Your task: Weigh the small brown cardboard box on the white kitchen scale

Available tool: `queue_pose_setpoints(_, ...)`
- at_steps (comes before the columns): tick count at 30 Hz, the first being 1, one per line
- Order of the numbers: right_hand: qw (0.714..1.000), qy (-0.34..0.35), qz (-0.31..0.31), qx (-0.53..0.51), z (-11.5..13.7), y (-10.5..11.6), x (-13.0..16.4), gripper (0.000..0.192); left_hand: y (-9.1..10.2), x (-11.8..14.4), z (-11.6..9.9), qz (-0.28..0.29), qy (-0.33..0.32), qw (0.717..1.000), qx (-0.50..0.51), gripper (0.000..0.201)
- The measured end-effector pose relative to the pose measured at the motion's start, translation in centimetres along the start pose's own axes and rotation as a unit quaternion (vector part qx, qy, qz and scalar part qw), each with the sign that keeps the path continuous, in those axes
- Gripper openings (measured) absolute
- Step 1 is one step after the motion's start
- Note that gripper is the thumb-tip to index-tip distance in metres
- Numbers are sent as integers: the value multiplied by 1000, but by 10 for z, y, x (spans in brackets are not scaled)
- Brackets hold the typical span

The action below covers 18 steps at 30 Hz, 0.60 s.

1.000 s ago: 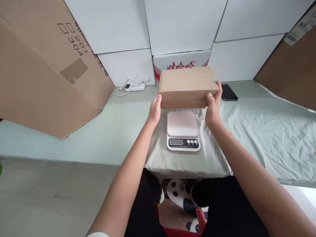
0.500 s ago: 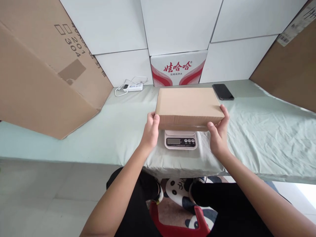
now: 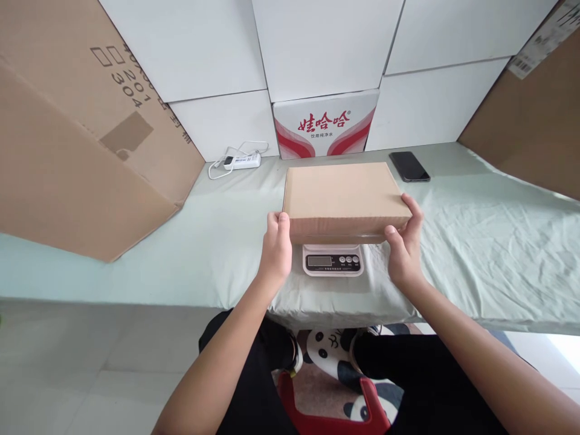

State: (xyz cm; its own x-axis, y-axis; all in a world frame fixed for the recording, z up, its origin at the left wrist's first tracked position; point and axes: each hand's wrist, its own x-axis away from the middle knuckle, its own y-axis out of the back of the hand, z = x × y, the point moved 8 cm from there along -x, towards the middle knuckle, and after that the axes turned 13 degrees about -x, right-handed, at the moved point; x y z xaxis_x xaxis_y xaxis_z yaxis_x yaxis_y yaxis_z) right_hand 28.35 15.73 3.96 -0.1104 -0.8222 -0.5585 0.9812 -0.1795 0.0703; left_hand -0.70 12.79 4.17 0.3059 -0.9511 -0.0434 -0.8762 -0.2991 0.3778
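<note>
A brown cardboard box [image 3: 342,192], flat and closed, is held between my two hands. My left hand [image 3: 277,248] grips its near left corner, thumb at the edge. On the opposite side my right hand [image 3: 405,244] has its thumb on the front face and its fingers along the right edge. Right below the box is a white digital kitchen scale [image 3: 333,261]; its display and buttons show in front, while its top is hidden. Whether the box rests on the scale or sits just above it, I cannot tell.
A black phone [image 3: 409,166] lies back right on the green tablecloth [image 3: 217,241]. A white device with a cable [image 3: 242,161] lies back left. White boxes [image 3: 324,127] line the back; large brown cartons stand at the left [image 3: 99,157] and right [image 3: 534,127].
The view has shifted slightly. Both hands keep their grip on the box, which stays over the scale and sits at nearly the same place.
</note>
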Motion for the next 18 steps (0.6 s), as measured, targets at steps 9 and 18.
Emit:
queue_pose_setpoints(9,1000,4,-11,-15,2,1,-3,68,0,0,-1,-5,5,1000,-2,46)
queue_pose_setpoints(18,1000,23,3,8,5,5,-7,63,6,-1,-2,-46,5,999,18,47)
